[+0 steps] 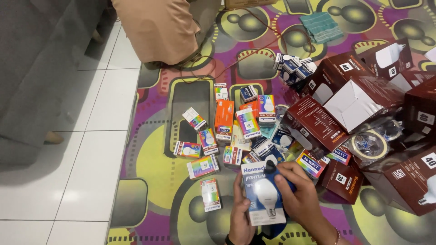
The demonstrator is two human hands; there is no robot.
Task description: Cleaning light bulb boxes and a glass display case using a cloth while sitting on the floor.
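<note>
I hold a blue and white light bulb box (262, 193) with a bulb picture on its front, low in the middle of the head view. My left hand (240, 218) grips its left edge from below. My right hand (299, 195) wraps its right side, fingers curled over the top corner. Just beyond the box lies a scatter of several small bulb boxes (227, 131), rainbow-coloured, orange and blue, on a patterned carpet (154, 172).
Large dark red cartons (349, 100) pile up at the right, one with an open white flap. A roll of tape (370, 144) lies among them. A folded green cloth (321, 26) sits far back. A grey sofa (41, 68) and white tiles (81, 172) are at left. A person's beige-clad leg (159, 27) is at the top.
</note>
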